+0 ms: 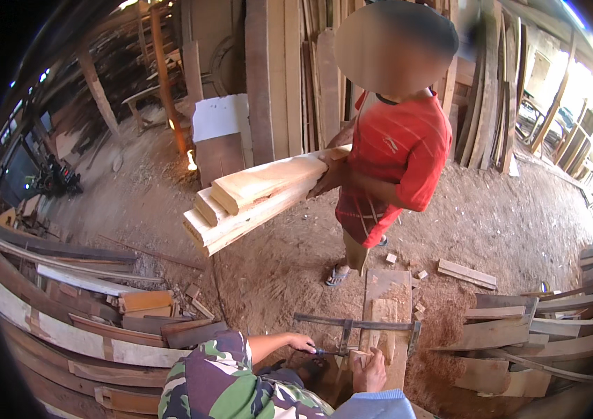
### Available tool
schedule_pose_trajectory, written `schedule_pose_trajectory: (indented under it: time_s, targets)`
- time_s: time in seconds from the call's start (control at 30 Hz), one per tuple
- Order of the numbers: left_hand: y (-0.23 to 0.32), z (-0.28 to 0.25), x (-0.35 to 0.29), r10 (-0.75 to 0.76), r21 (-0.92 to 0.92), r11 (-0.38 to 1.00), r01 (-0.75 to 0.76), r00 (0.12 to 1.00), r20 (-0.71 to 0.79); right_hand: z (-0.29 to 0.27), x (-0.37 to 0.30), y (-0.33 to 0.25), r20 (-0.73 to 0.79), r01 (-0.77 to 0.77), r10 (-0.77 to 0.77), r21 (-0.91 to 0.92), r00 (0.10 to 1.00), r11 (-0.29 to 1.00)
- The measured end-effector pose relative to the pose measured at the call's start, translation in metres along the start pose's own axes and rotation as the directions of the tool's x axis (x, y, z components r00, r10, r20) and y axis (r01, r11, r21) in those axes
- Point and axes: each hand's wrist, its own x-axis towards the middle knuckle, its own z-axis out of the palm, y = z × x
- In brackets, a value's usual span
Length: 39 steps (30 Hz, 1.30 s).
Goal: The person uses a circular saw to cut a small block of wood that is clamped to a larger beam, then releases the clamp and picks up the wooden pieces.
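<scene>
A long metal bar clamp (317,320) lies across a narrow wooden bench (389,283). Its jaws stand on either side of a pale wooden workpiece (383,313) on the bench top. My left hand (303,342), coming from a camouflage sleeve, is closed at the clamp's screw handle (320,351). On the bench, my right hand (370,371) grips a small wood block (360,357) at the workpiece's near left side, next to the clamp's screw end. The fingers of that hand partly cover the block and the workpiece.
Opposite me a person in a red shirt (401,153) carries several planed boards (268,183). Stacked timber (94,349) lies at left, more planks (499,335) at right. Offcuts (467,272) lie on the dusty floor. Tall boards (275,84) lean at the back.
</scene>
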Motion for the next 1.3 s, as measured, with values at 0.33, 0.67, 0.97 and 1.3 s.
schedule_pose_trajectory:
  time_s: [0.33, 0.67, 0.97, 1.3]
  targets:
    - [0.009, 0.017, 0.041, 0.117, 0.374, 0.926, -0.053, 0.982, -0.150, -0.004, 0.004, 0.007, -0.009, -0.014, 0.014, -0.016, 1.000, 1.000]
    - [0.017, 0.024, 0.085, 0.023, 0.165, 0.986, -0.017, 0.999, -0.032, 0.000, 0.012, 0.016, 0.011, -0.026, 0.026, 0.010, 1.000, 1.000]
    - [0.013, 0.047, 0.074, 0.154, 0.310, 0.951, -0.015, 0.890, -0.429, -0.007, 0.008, 0.002, 0.018, -0.029, 0.029, -0.023, 0.999, 0.999]
    - [0.030, 0.030, 0.057, 0.050, 0.268, 0.963, -0.006, 0.986, -0.156, -0.013, 0.004, -0.010, 0.035, -0.071, 0.072, -0.019, 0.997, 0.997]
